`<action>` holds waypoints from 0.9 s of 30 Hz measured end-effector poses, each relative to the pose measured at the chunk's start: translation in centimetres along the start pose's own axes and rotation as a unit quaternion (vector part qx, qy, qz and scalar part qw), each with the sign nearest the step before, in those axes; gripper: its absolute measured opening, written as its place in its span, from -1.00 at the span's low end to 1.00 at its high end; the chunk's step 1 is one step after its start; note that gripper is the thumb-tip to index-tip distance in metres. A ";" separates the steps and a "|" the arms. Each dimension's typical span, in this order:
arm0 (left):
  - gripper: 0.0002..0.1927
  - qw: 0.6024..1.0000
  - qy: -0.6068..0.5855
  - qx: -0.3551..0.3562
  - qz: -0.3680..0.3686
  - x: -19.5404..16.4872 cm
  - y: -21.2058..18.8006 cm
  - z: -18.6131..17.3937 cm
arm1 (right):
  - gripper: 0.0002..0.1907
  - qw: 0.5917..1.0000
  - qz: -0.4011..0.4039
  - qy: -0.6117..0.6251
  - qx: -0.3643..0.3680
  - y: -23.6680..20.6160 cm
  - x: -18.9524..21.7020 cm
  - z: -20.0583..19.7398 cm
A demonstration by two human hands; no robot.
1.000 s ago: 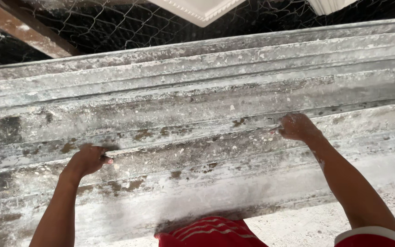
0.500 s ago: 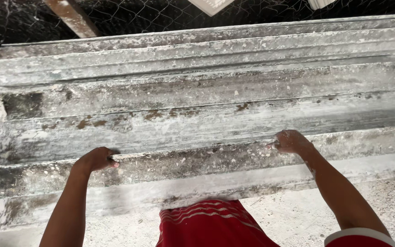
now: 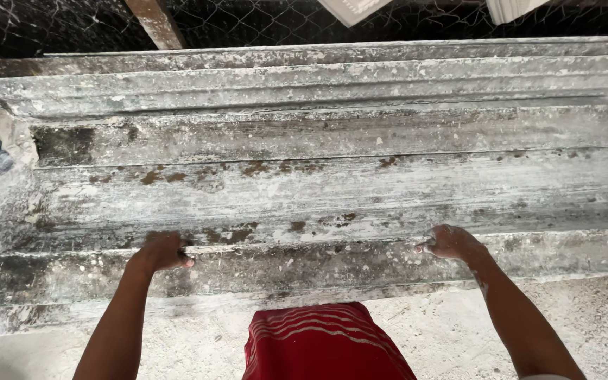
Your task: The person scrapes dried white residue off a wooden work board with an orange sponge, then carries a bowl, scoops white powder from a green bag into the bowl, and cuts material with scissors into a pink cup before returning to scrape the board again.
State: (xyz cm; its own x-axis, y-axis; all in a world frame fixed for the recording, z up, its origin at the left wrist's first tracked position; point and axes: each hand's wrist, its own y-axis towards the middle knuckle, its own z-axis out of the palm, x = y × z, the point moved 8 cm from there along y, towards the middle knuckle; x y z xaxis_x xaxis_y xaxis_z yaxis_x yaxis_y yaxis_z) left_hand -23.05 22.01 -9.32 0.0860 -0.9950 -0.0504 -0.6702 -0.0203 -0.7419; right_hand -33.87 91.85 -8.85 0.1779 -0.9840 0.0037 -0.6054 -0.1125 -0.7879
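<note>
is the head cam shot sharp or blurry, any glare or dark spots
Head view: sharp on the left hand, right hand and the plaster-crusted mould; soft even daylight, no glare; the wire mesh strip at the top falls into deep shadow; straight edges bow slightly.

The long grey stepped plaster moulding form [image 3: 332, 176] looks like cast cement or plaster, matt and rough, crusted with white powder and streaked with dark grey and brown patches. Its ridges are chalky and pitted. The left hand [image 3: 160, 251] and the right hand [image 3: 452, 243] rest on its near ridge, the right one dusted white with powder. The pale grey concrete floor [image 3: 585, 317] below is matt, gritty and speckled with white crumbs. The red ribbed cloth garment [image 3: 325, 345] is soft and dull, with fine lighter stripes. Behind, thin wire mesh [image 3: 248, 21] looks metallic, and a brown wooden beam [image 3: 153, 21] looks rough and dusty.
</note>
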 end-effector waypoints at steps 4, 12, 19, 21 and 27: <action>-0.50 0.999 -0.042 0.007 -0.006 -0.1 -0.3 0.1 | -0.69 0.998 0.022 0.055 0.011 0.0 -0.2 -0.1; -0.50 0.996 -0.071 -0.029 0.036 -1.1 -0.1 -0.8 | -0.60 0.995 0.046 0.090 0.018 0.4 -1.3 -0.9; -0.52 0.998 -0.047 -0.010 0.038 -0.2 0.6 0.5 | -0.83 0.987 0.029 0.153 -0.026 1.3 -1.2 -0.3; -0.48 0.997 -0.069 0.015 0.036 -0.3 0.6 0.7 | -0.82 0.986 0.021 0.161 -0.035 1.5 -1.1 -0.2; -0.30 0.997 -0.048 -0.067 0.003 -5.1 4.4 -6.0 | -0.64 0.856 -0.358 -0.168 -0.334 0.6 6.2 -8.6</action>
State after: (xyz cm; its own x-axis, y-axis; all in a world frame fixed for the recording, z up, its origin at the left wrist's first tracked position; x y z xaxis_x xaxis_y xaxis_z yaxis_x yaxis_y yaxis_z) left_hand -30.82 26.41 -8.33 0.1474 -0.9813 -0.1237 -0.7625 -0.0330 -0.6461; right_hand -39.80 84.47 -4.03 0.8336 -0.5477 0.0719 -0.5365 -0.8337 -0.1305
